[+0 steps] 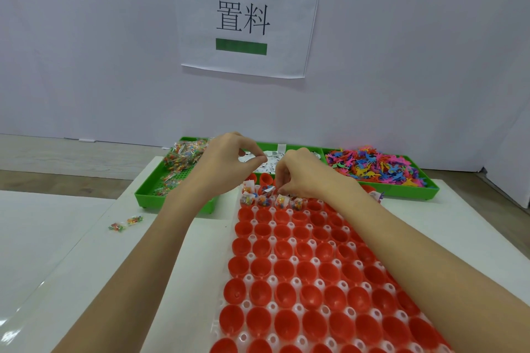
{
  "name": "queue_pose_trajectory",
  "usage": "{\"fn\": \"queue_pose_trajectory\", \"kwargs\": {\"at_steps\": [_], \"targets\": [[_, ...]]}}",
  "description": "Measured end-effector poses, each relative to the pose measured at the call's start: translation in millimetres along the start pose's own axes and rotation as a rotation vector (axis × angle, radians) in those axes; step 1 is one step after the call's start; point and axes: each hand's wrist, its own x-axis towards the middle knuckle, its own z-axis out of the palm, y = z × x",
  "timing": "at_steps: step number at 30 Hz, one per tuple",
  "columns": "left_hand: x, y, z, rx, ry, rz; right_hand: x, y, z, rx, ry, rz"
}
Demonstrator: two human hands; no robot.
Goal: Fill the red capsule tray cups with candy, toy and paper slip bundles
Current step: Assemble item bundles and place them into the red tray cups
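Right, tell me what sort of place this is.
Probably a small packing or assembly workstation: a white table holding green plastic bins of sorted parts, a long tray of red capsule cups, and a printed paper sign taped on the wall.

A white table (57, 226) carried everything. The capsule tray (304, 275) lay on it near and right of centre; beyond it sat two green bins — one (149, 189) far left, one (413, 190) far right. Two candy packets (126, 223) lay loose at left.
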Motion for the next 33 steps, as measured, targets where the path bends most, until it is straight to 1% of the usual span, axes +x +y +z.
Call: {"fn": "queue_pose_trajectory", "kwargs": {"at_steps": [8, 11, 14, 17, 19, 22, 25, 27, 29, 33], "targets": [[1, -1, -5, -0.003, 0.003, 0.003, 2, 8, -5, 0.032, -0.043, -0.024], [2, -2, -10, -0.013, 0.008, -0.012, -3, 11, -8, 0.119, -0.005, -0.009], [2, -8, -15, 0.018, 0.004, -0.049, -14, 7, -15, 0.216, 0.076, -0.001], [0, -29, -19, 0.138, 0.004, -0.155, -33, 5, -24, 0.304, 0.154, 0.003], [-3, -49, -20, 0.254, -0.056, -0.245, -52, 4, -26, 0.372, 0.196, 0.002], [-11, -74, -19, 0.345, -0.233, -0.352, -84, 4, -20, 0.460, 0.298, -0.020], [-13, -83, -20, 0.359, -0.371, -0.355, -114, 2, -11, 0.548, 0.369, -0.009], [-13, -86, -20, 0.379, -0.407, -0.315, -129, 0, -5, 0.593, 0.412, 0.018], [-13, -90, -20, 0.369, -0.392, -0.284, -140, -1, -1, 0.632, 0.468, 0.049], [-15, -91, -10, 0.342, -0.226, -0.183, -152, 1, 5, 0.663, 0.522, 0.067]]}}
